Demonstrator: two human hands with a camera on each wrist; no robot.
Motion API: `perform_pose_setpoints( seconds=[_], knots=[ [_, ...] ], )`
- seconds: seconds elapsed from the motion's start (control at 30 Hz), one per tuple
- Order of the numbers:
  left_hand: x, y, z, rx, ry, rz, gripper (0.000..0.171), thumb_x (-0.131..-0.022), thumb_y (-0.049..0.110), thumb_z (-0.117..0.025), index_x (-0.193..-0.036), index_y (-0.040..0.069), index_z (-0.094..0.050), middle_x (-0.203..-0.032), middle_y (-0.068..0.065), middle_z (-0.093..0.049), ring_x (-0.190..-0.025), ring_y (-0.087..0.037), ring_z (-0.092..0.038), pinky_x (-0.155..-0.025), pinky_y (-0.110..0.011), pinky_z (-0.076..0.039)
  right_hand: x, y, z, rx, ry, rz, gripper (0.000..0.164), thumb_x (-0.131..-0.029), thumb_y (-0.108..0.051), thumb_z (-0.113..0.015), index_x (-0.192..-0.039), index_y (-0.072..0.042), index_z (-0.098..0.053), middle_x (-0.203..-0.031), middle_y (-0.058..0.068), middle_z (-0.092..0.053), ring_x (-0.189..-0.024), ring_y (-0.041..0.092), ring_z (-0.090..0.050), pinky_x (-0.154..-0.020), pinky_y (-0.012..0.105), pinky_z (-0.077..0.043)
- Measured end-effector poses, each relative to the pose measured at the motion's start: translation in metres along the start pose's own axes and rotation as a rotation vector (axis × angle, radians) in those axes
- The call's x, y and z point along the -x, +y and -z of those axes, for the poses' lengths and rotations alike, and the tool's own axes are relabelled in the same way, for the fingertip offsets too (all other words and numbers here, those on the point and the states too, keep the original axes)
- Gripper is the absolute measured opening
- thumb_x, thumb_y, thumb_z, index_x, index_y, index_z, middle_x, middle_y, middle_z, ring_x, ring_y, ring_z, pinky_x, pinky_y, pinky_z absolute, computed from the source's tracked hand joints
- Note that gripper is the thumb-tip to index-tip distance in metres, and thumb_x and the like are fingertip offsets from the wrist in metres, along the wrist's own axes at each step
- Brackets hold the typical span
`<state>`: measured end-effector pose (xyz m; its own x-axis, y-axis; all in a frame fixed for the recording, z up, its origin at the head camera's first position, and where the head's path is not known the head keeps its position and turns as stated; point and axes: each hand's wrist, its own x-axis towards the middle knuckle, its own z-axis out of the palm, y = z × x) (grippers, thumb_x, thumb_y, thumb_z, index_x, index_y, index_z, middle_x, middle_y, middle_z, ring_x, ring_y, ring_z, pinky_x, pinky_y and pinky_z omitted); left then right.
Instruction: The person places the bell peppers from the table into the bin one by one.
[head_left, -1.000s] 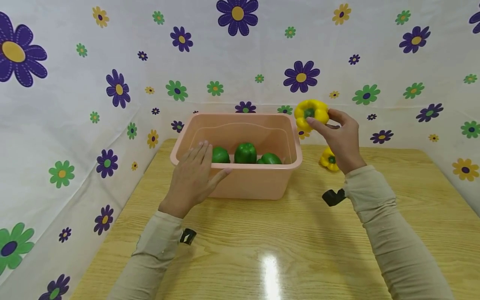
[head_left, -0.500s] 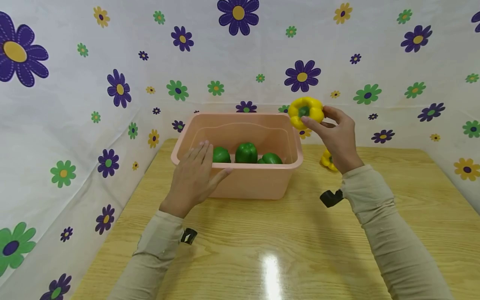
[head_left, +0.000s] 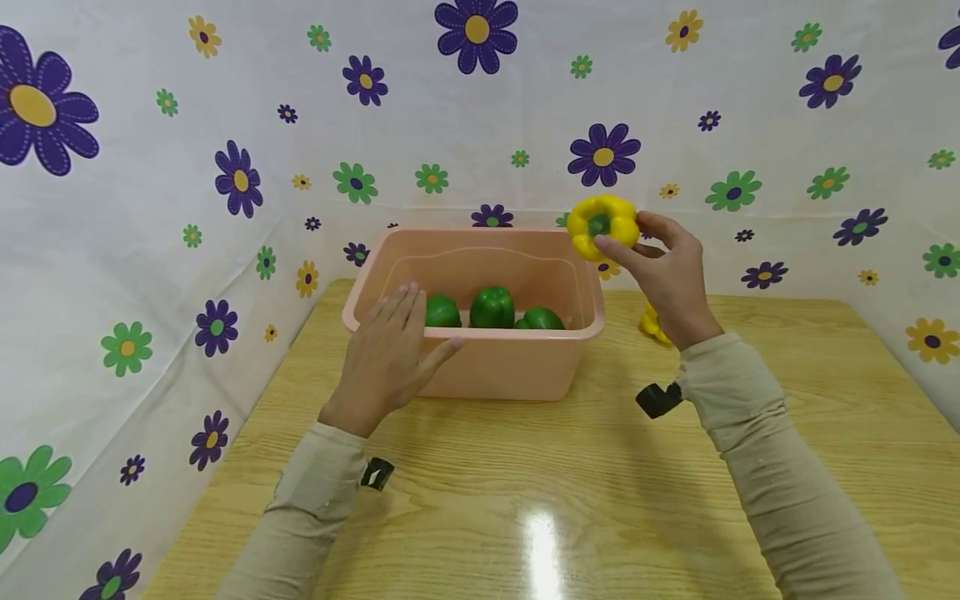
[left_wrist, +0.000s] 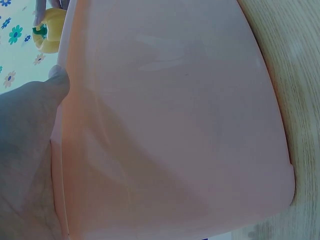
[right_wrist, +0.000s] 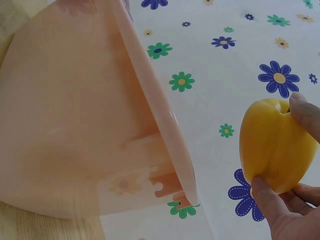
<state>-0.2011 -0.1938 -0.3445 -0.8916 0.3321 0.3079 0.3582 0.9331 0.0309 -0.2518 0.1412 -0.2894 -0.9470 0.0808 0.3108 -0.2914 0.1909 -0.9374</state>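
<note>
My right hand [head_left: 670,271] pinches a yellow bell pepper [head_left: 619,218] between thumb and fingers, its green stem facing me. It is up at the back right corner of a pink plastic bin [head_left: 495,367]. In the right wrist view the yellow pepper [right_wrist: 275,145] stands apart from the bin's rim [right_wrist: 160,110]. My left hand [head_left: 382,358] rests on the bin's front left rim with straight fingers, thumb along the outside. Inside the bin lie a round green bell pepper [head_left: 492,308] and two more, partly hidden by the front wall and my left hand.
A second yellow bell pepper [head_left: 654,327] sits on the wooden table [head_left: 480,475] right of the bin, partly covered by my right hand. Behind and to the left hangs a white cloth [head_left: 285,50] printed with flowers. A black wrist mount [head_left: 660,400] juts from the right sleeve.
My right hand has carried the yellow bell pepper a little left, toward the bin's right rim. The hand now covers more of the pepper on the table. My left hand has stayed put.
</note>
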Motion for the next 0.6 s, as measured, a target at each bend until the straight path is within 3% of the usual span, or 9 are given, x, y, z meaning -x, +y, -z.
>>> perform_pose_setpoints(
  seconds=[0.6],
  knots=[
    [0.0007, 0.0004, 0.0015, -0.001, -0.015, 0.000, 0.092, -0.101, 0.063, -0.046, -0.154, -0.010, -0.030, -0.161, -0.025, -0.029, -0.150, -0.037, -0.026, -0.124, -0.048, -0.020, 0.0028, -0.0014, -0.0073, -0.063, -0.044, 0.019, 0.072, -0.089, -0.026, -0.081, -0.148, -0.002, -0.048, -0.140, 0.014, -0.050, -0.117, 0.027, -0.062, -0.092, 0.023, -0.056]
  ],
)
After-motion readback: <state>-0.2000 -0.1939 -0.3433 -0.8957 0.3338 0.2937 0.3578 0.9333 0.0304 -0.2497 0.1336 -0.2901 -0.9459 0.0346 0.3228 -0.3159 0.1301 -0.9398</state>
